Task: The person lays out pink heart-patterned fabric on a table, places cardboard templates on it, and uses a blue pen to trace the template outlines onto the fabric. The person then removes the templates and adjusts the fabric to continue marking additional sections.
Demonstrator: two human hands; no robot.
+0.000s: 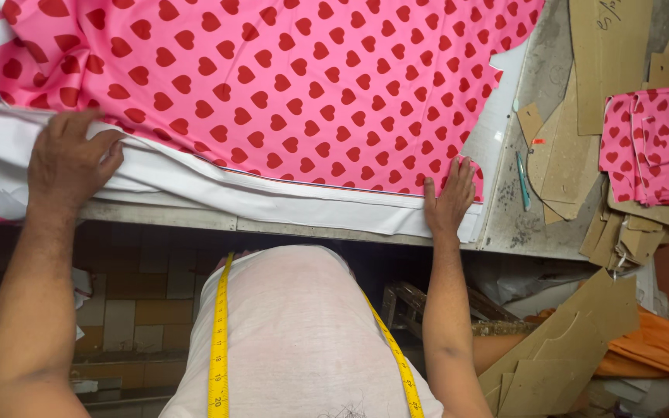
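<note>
Pink fabric with red hearts (288,85) lies spread over the table, on top of white cloth layers (195,182) that hang over the near edge. My left hand (71,159) rests palm down on the white layers at the left, fingers curled over the fold. At the fabric's near right corner, my right hand (451,197) lies flat with fingers spread, pressing the pink fabric and white edge. Neither hand holds anything. A yellow measuring tape (218,340) hangs round my neck over a white shirt.
Brown cardboard pattern pieces (574,147) and a stack of cut heart-print pieces (652,147) lie on the right of the grey table (512,224). A teal pen (523,182) lies beside the fabric. More cardboard pieces (559,356) and orange cloth (660,344) sit below on the right.
</note>
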